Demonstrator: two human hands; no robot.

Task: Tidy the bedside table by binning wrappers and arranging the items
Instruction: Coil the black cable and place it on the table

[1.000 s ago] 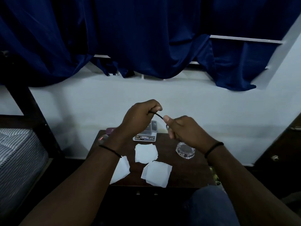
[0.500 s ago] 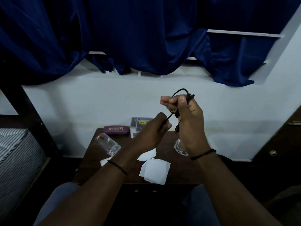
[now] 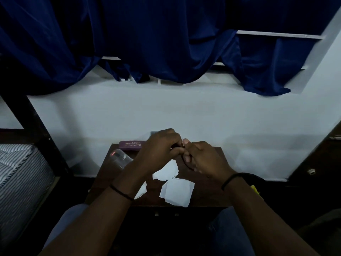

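Centre of frame: left hand point(image 3: 158, 147) and right hand point(image 3: 200, 157) brought together above the bedside table point(image 3: 204, 195), fingers of both curled inward and touching. Something small and dark barely visible between the fingertips; identity not discernible, so cannot tell whether either hand actually pinches it.

Below the hands: three white paper wrappers on the tabletop, not yet binned. Middle wrapper point(image 3: 167, 171) partly under the hands; front wrapper point(image 3: 178, 194) at the near edge, just beside it; left wrapper point(image 3: 141, 190) half hidden by the left forearm.

Left of centre: clear glass tumbler point(image 3: 120, 159) lying on its side near the table's left edge. Behind it, against the wall: maroon spectacle case point(image 3: 131, 145).

Likely hazards, judged from this layout:
- Left forearm close above the tumbler; a careless sweep could roll it off the left edge.
- Front wrapper close to the near rim; a brush of either wrist could push it to the floor.
- Dim light and overlapping fingers; the small held item easily dropped among the papers.
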